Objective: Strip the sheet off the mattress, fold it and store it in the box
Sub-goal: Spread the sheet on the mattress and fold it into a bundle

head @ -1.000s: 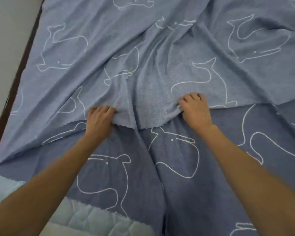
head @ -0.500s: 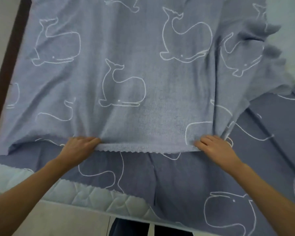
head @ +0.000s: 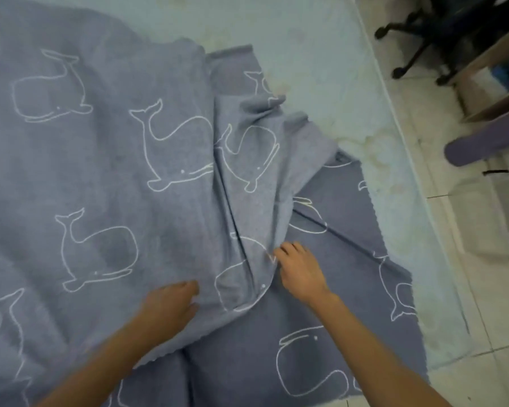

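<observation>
The blue-grey sheet [head: 100, 177] with white whale outlines lies doubled over on the pale mattress [head: 321, 69]; its paler underside faces up on the left and a darker layer shows below and to the right. My left hand [head: 171, 306] rests on the upper layer near its edge, fingers bent against the cloth. My right hand [head: 300, 271] pinches a bunched fold of the upper layer where creases run up toward the far right corner. No box for the sheet is recognisable.
Bare mattress shows at the top and along the right side. Beyond its right edge is tiled floor [head: 467, 289], an office chair base [head: 417, 42] with castors, a wooden shelf unit [head: 494, 83] and a purple board [head: 482, 142].
The view has swung to the right, toward the mattress's right edge. Both hands have left the straight folded edge; the right hand now grips a creased fold and the left lies on the cloth.
</observation>
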